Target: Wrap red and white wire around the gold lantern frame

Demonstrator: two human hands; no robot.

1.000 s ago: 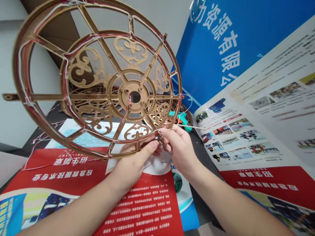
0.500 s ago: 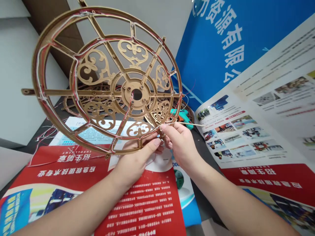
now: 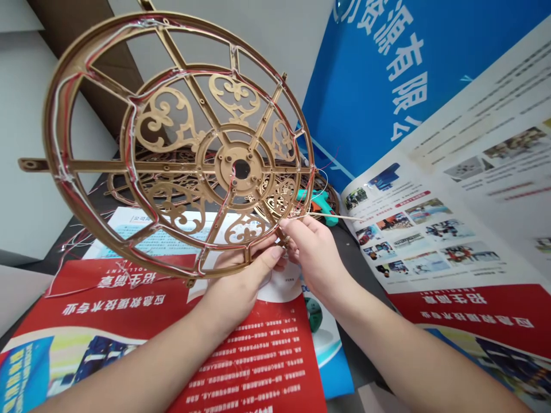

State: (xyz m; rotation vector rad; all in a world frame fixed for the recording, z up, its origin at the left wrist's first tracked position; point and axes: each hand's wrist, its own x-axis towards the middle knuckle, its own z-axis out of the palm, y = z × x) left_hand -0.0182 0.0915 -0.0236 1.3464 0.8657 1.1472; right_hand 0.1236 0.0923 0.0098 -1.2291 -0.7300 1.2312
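Note:
A round gold openwork frame [image 3: 224,172], strung with red and white wires along its rings and spokes, is held up in front of me. My left hand [image 3: 243,281] grips its lower rim, with the thumb on the near face and the fingers behind. My right hand [image 3: 312,255] pinches thin wires [image 3: 297,216] close to the rim's lower right. Beyond those fingers lies a teal and orange glue gun [image 3: 321,202], partly hidden by the frame, with a pale stick [image 3: 338,217] running right from it.
A second gold frame [image 3: 129,189] lies below, mostly behind the held one. Red and blue printed posters [image 3: 245,355] and a brochure [image 3: 430,229] cover the table. A blue banner [image 3: 379,97] with white characters leans at the back, beside a grey wall [image 3: 26,143] and brown board [image 3: 73,57].
The frame and background have shifted slightly in view, with the frame's left edge first moving right and then partly back. Both hands stay at the same spot on the rim.

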